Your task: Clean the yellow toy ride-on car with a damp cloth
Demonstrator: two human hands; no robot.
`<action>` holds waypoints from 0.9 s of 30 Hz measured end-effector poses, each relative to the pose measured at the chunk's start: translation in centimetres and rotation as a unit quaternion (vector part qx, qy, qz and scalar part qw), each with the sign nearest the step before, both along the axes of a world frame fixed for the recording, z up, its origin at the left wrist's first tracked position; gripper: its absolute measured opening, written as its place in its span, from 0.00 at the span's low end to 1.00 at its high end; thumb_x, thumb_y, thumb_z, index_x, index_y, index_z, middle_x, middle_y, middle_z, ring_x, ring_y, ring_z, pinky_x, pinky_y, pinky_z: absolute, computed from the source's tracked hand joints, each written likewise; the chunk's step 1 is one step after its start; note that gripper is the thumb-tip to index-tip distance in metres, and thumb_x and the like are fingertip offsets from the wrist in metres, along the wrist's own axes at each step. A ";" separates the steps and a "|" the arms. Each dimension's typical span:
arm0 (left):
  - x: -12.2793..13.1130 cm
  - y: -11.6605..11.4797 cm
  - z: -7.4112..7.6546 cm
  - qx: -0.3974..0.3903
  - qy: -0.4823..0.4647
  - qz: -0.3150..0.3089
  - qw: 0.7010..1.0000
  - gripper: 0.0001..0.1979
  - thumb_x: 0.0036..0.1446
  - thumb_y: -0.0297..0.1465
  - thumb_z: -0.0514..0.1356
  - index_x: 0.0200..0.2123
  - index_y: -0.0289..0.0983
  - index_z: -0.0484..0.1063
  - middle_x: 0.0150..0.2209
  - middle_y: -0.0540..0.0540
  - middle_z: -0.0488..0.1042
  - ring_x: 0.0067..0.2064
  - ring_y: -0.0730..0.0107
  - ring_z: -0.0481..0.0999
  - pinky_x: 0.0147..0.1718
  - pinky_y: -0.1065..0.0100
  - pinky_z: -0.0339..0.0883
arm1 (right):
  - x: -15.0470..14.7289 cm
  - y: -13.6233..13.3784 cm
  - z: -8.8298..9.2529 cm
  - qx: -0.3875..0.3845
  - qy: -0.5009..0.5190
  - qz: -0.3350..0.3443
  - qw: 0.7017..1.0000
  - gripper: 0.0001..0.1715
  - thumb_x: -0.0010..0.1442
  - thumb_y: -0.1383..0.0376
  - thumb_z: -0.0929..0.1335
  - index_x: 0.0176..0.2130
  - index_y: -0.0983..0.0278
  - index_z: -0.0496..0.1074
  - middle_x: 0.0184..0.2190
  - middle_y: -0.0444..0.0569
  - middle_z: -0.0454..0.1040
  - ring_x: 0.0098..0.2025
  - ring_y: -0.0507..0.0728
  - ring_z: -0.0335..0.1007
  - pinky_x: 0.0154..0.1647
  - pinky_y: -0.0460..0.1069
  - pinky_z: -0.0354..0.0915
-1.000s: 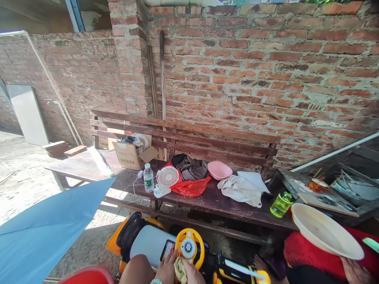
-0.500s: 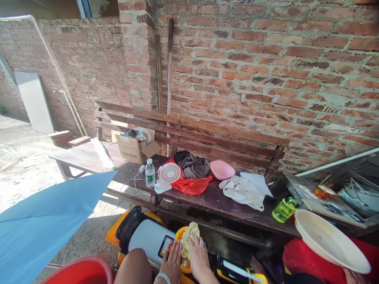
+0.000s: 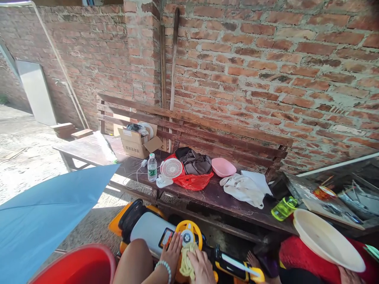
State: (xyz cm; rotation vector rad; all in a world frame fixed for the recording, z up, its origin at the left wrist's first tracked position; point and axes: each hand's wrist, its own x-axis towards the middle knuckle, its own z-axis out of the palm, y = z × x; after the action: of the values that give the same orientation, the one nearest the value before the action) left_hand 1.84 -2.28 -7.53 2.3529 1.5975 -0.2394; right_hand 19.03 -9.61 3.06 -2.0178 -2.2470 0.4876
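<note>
My left hand [image 3: 171, 254], with a beaded bracelet at its wrist, lies flat with outstretched fingers on a toy ride-on vehicle [image 3: 148, 232], beside its yellow steering wheel [image 3: 199, 232]. In my right hand [image 3: 203, 267] is a crumpled pale yellow cloth [image 3: 186, 258], pressed against the vehicle just below the wheel. The cloth and my right hand cover part of the yellow surface there. A black and yellow arm-like part [image 3: 233, 265] of the toy extends to the right of my hands.
A red basin [image 3: 100, 256] and a blue umbrella [image 3: 59, 205] are at the left. Beyond the toy runs a wooden bench [image 3: 204, 199] with a bottle [image 3: 152, 167], fan [image 3: 171, 168] and pink bowl [image 3: 223, 167]. At right, another person's hand [image 3: 349, 275] touches a cream basin [image 3: 328, 240].
My right hand has moved the cloth down from the steering wheel toward me, uncovering the wheel and its white hub. My left hand stays on the toy. The view has shifted slightly.
</note>
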 end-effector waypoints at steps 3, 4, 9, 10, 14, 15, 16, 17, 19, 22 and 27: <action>0.3 -0.2 0.1 0.017 0.009 -0.009 1.000 0.36 0.74 0.25 0.42 0.81 0.48 0.38 0.83 0.45 0.44 0.83 0.49 0.46 0.72 0.37 0.64 | 3.6 1.2 4.2 0.028 -0.038 -0.065 0.997 0.49 0.58 0.74 0.64 0.74 0.50 0.69 0.76 0.48 0.67 0.73 0.66 0.66 0.73 0.57 0.65; 0.4 -0.3 0.2 0.022 0.011 -0.010 1.000 0.36 0.74 0.25 0.43 0.81 0.47 0.39 0.83 0.44 0.44 0.83 0.47 0.46 0.71 0.36 0.64 | 5.0 1.4 4.9 0.034 -0.055 -0.088 0.994 0.47 0.59 0.73 0.64 0.74 0.50 0.69 0.76 0.49 0.66 0.73 0.67 0.66 0.72 0.58 0.66; 0.5 -0.5 1.8 0.020 -0.014 -0.021 0.999 0.34 0.76 0.29 0.47 0.81 0.46 0.45 0.82 0.41 0.49 0.82 0.43 0.51 0.69 0.34 0.67 | 11.4 0.6 1.0 0.025 -0.042 -0.140 0.989 0.40 0.57 0.71 0.66 0.67 0.59 0.76 0.62 0.58 0.80 0.59 0.68 0.81 0.63 0.59 0.74; 0.5 -0.6 2.4 0.017 -0.024 -0.025 0.999 0.35 0.75 0.29 0.46 0.81 0.46 0.45 0.82 0.41 0.50 0.82 0.43 0.51 0.69 0.33 0.68 | 12.3 0.0 -0.6 0.028 -0.008 -0.124 0.992 0.40 0.57 0.70 0.65 0.67 0.60 0.75 0.61 0.57 0.81 0.59 0.67 0.81 0.63 0.58 0.75; 0.3 -1.1 4.6 -0.007 -0.069 -0.022 0.997 0.35 0.76 0.30 0.44 0.82 0.41 0.45 0.82 0.41 0.46 0.83 0.46 0.48 0.70 0.31 0.66 | 13.6 -2.5 -5.6 0.057 0.024 -0.095 0.994 0.40 0.54 0.68 0.64 0.65 0.59 0.75 0.58 0.57 0.81 0.59 0.68 0.81 0.60 0.59 0.77; 0.3 -1.3 5.2 -0.015 -0.076 -0.016 0.997 0.35 0.75 0.30 0.45 0.82 0.41 0.45 0.82 0.41 0.45 0.83 0.46 0.48 0.69 0.30 0.66 | 13.6 -3.0 -6.2 0.064 0.028 -0.084 0.994 0.41 0.53 0.68 0.64 0.65 0.60 0.75 0.58 0.58 0.81 0.60 0.69 0.81 0.60 0.60 0.77; 0.3 -1.3 5.6 -0.024 -0.083 -0.011 0.996 0.35 0.75 0.29 0.46 0.82 0.42 0.46 0.82 0.41 0.46 0.83 0.45 0.48 0.68 0.30 0.66 | 13.6 -3.4 -6.5 0.071 0.035 -0.071 0.994 0.41 0.52 0.68 0.64 0.65 0.60 0.75 0.58 0.58 0.80 0.60 0.70 0.80 0.60 0.60 0.77; 0.2 -1.3 6.1 -0.033 -0.090 -0.008 0.995 0.36 0.74 0.29 0.47 0.82 0.42 0.47 0.82 0.41 0.47 0.83 0.45 0.48 0.68 0.29 0.67 | 13.6 -3.5 -6.5 0.078 0.045 -0.060 0.994 0.41 0.52 0.67 0.64 0.64 0.61 0.75 0.58 0.59 0.80 0.61 0.70 0.80 0.60 0.60 0.77; 0.2 -1.3 6.8 -0.053 -0.109 -0.004 0.993 0.36 0.74 0.30 0.47 0.82 0.41 0.47 0.82 0.40 0.47 0.83 0.44 0.48 0.69 0.30 0.66 | 13.8 -3.0 -5.8 0.099 0.070 -0.042 0.992 0.37 0.55 0.64 0.64 0.62 0.61 0.76 0.58 0.60 0.80 0.60 0.71 0.80 0.59 0.61 0.77; 0.3 -1.2 7.3 -0.075 -0.135 -0.004 0.988 0.35 0.76 0.33 0.47 0.82 0.34 0.49 0.82 0.37 0.47 0.83 0.46 0.46 0.74 0.32 0.59 | 14.2 -0.7 -3.6 0.170 0.102 -0.047 0.979 0.33 0.61 0.59 0.63 0.63 0.61 0.75 0.57 0.61 0.80 0.57 0.71 0.80 0.60 0.63 0.76; 1.1 -2.4 6.3 -0.045 -0.148 0.021 0.988 0.34 0.75 0.30 0.46 0.81 0.36 0.53 0.81 0.36 0.52 0.82 0.42 0.51 0.75 0.32 0.56 | 12.5 3.9 -0.6 0.171 0.049 -0.065 0.982 0.33 0.63 0.59 0.63 0.64 0.62 0.75 0.60 0.61 0.78 0.58 0.70 0.77 0.59 0.61 0.74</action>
State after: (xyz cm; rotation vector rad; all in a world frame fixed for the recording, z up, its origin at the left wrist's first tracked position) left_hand 2.91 -4.73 -1.25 2.1646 1.4599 0.0447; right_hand 31.54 -5.72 2.43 -1.9004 -1.9651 0.1695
